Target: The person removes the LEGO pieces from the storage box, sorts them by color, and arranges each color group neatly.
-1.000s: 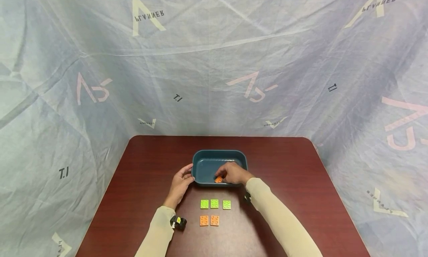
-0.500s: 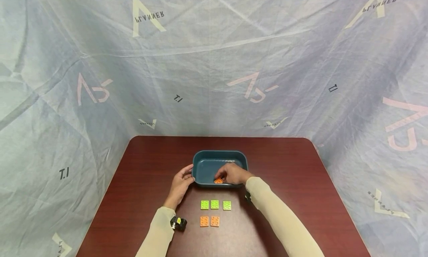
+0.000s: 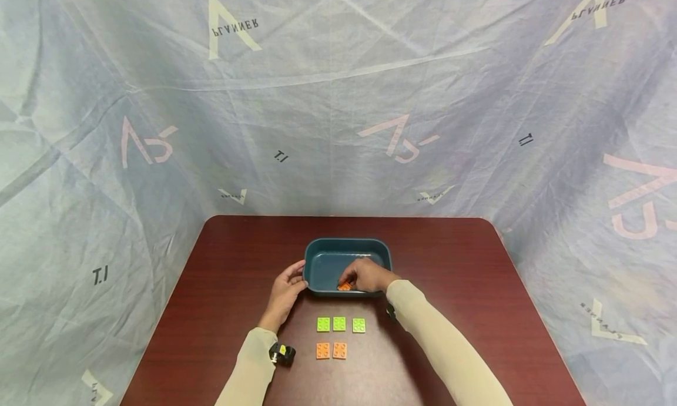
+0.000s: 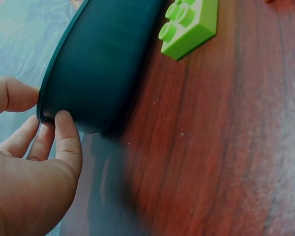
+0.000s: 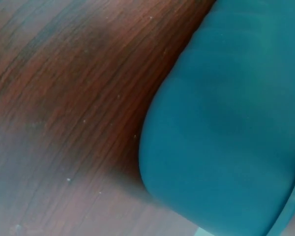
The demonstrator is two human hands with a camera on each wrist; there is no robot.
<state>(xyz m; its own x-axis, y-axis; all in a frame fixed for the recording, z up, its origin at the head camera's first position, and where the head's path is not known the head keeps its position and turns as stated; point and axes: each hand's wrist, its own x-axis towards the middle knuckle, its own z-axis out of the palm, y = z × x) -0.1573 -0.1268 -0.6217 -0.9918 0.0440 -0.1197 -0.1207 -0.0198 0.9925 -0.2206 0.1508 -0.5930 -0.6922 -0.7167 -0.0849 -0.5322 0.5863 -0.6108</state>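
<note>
Pinching the orange brick with your right hand, you have it inside the blue tray, close to the near wall. Your fingers cover part of the brick; whether it rests flat on the tray floor, and whether another piece lies beneath it, cannot be told. The right wrist view shows the tray's outer wall, not the pinch. Your left hand holds the tray at its left end, thumb on the outer wall and fingers at the rim.

Handling: expect the brick to be light, stiff and hard to break, probably moulded plastic. Smooth sides may slip in a loose pinch, but little force should be needed. Take hold across two opposite side faces. The tray looks rigid and smooth; judge it light enough to slide if pushed, so the rim or an end wall is a sound place to steady it.

On the table, nearer to you than the tray, three green bricks form a row; two orange bricks sit side by side in front of them, studs up.
</note>
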